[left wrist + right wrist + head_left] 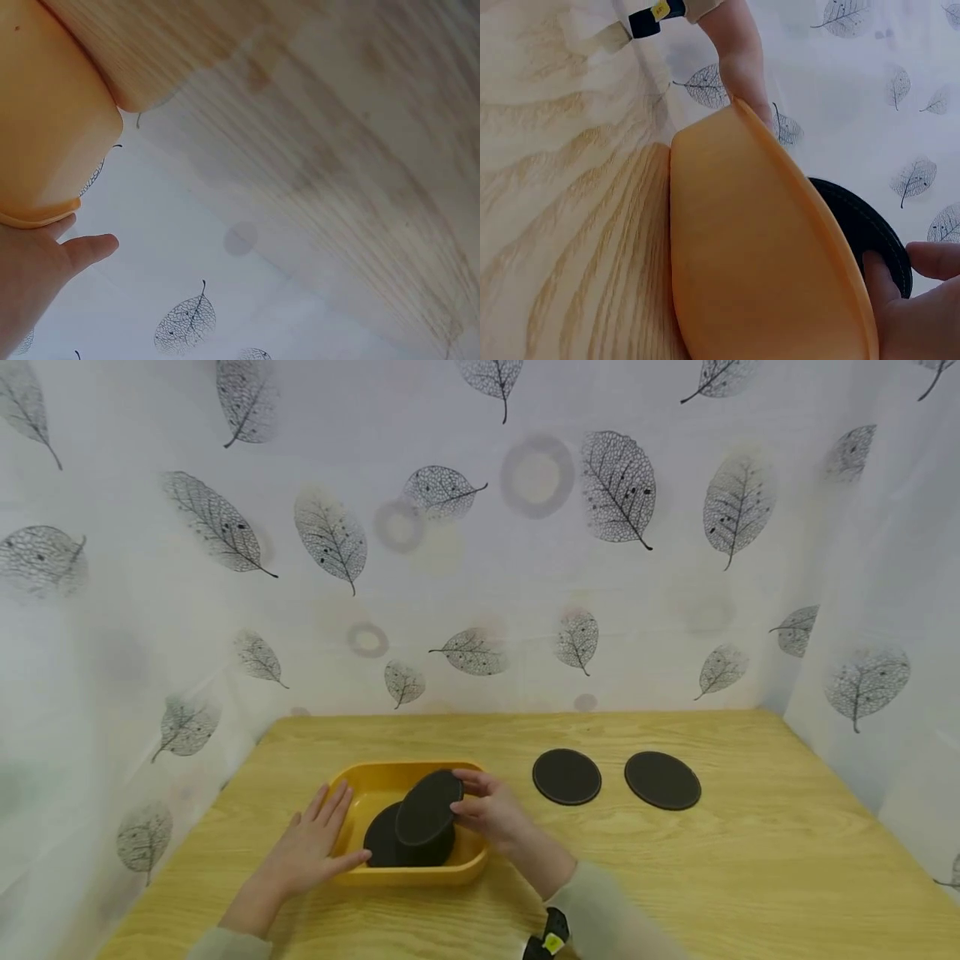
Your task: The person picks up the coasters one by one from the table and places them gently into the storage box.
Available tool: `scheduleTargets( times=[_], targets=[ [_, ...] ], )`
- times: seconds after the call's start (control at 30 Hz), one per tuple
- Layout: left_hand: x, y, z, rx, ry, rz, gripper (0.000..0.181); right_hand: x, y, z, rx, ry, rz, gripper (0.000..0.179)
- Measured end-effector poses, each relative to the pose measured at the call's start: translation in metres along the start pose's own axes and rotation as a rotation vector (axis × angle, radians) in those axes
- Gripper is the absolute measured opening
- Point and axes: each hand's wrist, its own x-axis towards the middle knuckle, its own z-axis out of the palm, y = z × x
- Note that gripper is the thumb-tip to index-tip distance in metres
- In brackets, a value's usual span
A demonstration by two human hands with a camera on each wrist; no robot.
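My right hand (491,810) pinches the edge of a round black coaster (430,808) with pale stitching round its rim, tilted over a yellow tray (408,877). In the right wrist view the thumb and fingers grip that coaster (862,232) just past the tray's wall (765,247). Beneath it, more black coaster surface (381,837) shows inside the tray, partly hidden by the held one. My left hand (303,852) lies with straight, spread fingers on the tray's left rim. The left wrist view shows its fingers (90,251) at the rim.
Two more black coasters lie flat on the wooden table (712,868), a nearer-centre one (567,777) and another (663,781) to its right. A pale curtain (480,585) printed with leaves stands behind the table and along both sides.
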Motion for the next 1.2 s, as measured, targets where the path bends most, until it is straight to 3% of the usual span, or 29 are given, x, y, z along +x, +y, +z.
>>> scheduleTargets(
  times=[0.7, 0.93, 1.2],
  targets=[
    [0.0, 0.002, -0.001, -0.003, 0.012, -0.001, 0.087, 0.002, 0.0, 0.019, 0.016, 0.044, -0.011, 0.048],
    [-0.001, 0.002, 0.002, -0.02, 0.008, 0.002, 0.086, 0.002, 0.002, 0.015, 0.015, 0.068, -0.034, 0.045],
    [0.0, -0.001, 0.002, -0.004, -0.002, 0.001, 0.086, -0.001, -0.009, -0.002, -0.031, 0.036, -0.048, 0.038]
  ],
)
